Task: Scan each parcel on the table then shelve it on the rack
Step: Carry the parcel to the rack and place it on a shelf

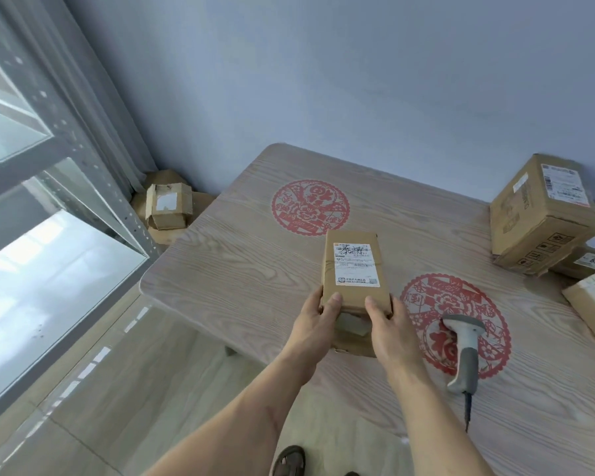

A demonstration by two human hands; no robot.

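- A person stands at the left edge of a pale wooden desk (241,269), looking down at their own bare arms.
- Both hands hold one small cardboard parcel (352,269), label side up, above the desk near that left edge.
- The left hand (318,321) grips the parcel's near left corner, thumb on top and fingers curled beneath.
- The right hand (389,324) grips the near right corner the same way.
- A grey handheld scanner (464,352) lies on the desk just right of the hands, on a red paper-cut design (454,321); neither hand touches it.
- With the scanner set down and the parcel lifted, this parcel looks scanned and ready for shelving, though that is a judgement.
- The metal rack (59,159) stands to the left; no parcel shows on the visible shelves.
- Several more boxes (540,214) sit stacked at the desk's far right corner and right edge, so most of the work appears to remain.
- Other cardboard (167,204) lies on the floor beyond the desk's far left corner.
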